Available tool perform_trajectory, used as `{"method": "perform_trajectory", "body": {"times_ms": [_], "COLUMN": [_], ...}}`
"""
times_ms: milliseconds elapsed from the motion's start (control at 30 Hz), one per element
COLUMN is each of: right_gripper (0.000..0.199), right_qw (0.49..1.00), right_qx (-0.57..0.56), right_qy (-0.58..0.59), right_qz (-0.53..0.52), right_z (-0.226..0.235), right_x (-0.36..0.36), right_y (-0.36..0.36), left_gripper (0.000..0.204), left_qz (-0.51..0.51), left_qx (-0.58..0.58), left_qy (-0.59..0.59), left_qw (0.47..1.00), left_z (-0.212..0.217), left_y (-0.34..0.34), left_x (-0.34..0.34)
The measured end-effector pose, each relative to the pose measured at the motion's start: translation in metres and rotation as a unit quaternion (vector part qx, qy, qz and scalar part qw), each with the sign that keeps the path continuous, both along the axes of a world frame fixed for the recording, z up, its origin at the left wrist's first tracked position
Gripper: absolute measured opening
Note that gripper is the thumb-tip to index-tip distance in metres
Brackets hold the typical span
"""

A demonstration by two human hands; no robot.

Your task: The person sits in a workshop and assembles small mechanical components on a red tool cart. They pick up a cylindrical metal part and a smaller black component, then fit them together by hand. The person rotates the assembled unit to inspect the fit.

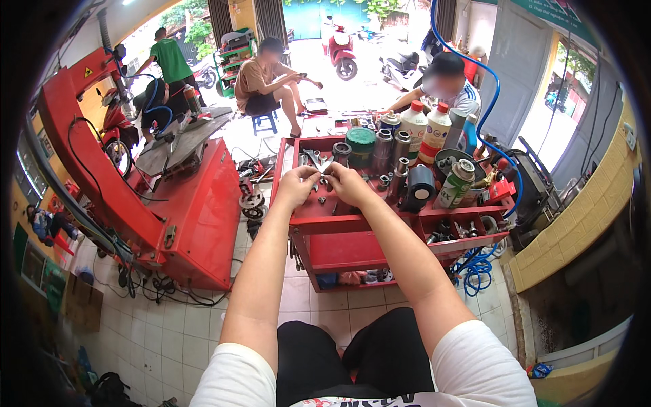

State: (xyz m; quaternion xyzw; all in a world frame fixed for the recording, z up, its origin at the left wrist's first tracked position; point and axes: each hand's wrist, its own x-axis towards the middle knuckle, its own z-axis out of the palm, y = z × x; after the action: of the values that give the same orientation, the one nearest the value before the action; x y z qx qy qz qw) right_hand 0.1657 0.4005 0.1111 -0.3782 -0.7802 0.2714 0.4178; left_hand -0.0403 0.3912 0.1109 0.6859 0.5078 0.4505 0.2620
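Your two hands are close together over the near left part of the red tool cart (325, 224). Your left hand (297, 187) comes from the left and your right hand (348, 185) from the right, and their fingertips almost meet. The fingers of both hands are bent, with the thumbs toward each other. Just at the fingertips, on their far side, there are the shiny metal tools (317, 160), which look like wrenches. I cannot tell if your fingers are clamped on one of them or on some smaller piece, because the fingers hide it.

A small metal part (322, 200) lies on the cart top, a little nearer to you than your hands. To the right of the tools stands a green tub (361, 141), and beside it, more to the right, a tall metal socket (382, 148). Farther right are two white bottles with red caps, the left one (413, 124) just beside the right one (435, 130). On the near right side, a green and white spray can (456, 184) stands tilted, with a dark cylinder (420, 186) to its left.

At the far right of the cart, a person in a white shirt (468, 100) leans low. On your left stands a big red machine (203, 210), apart from the cart.
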Motion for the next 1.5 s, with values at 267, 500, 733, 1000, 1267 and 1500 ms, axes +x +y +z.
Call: {"method": "perform_trajectory", "body": {"times_ms": [267,500,733,1000,1267,1500], "right_gripper": [0.019,0.019,0.020,0.028,0.032,0.032], "right_qw": [1.000,0.997,0.997,1.000,0.988,0.997], "right_qx": [-0.022,-0.049,-0.038,0.000,-0.027,0.026], "right_qy": [0.002,0.049,0.058,-0.019,-0.147,-0.072], "right_qz": [-0.001,0.022,0.030,0.007,-0.028,-0.030], "right_z": [0.006,0.011,0.011,0.011,0.031,0.024], "right_x": [-0.003,0.000,-0.003,0.004,-0.002,-0.005], "right_y": [-0.007,-0.008,-0.008,-0.011,-0.022,-0.021], "left_gripper": [0.021,0.022,0.022,0.023,0.025,0.022], "left_qz": [-0.004,0.021,0.021,0.047,0.059,0.078], "left_qx": [-0.014,-0.006,0.002,-0.006,-0.035,0.003], "left_qy": [-0.028,-0.020,-0.026,-0.008,-0.009,-0.004], "left_qw": [1.000,1.000,0.999,0.999,0.998,0.997], "left_z": [0.002,0.001,-0.002,0.005,0.013,0.005], "left_y": [-0.004,0.001,0.002,-0.010,-0.014,-0.009], "left_x": [-0.001,0.002,-0.002,0.003,-0.001,-0.001]}}
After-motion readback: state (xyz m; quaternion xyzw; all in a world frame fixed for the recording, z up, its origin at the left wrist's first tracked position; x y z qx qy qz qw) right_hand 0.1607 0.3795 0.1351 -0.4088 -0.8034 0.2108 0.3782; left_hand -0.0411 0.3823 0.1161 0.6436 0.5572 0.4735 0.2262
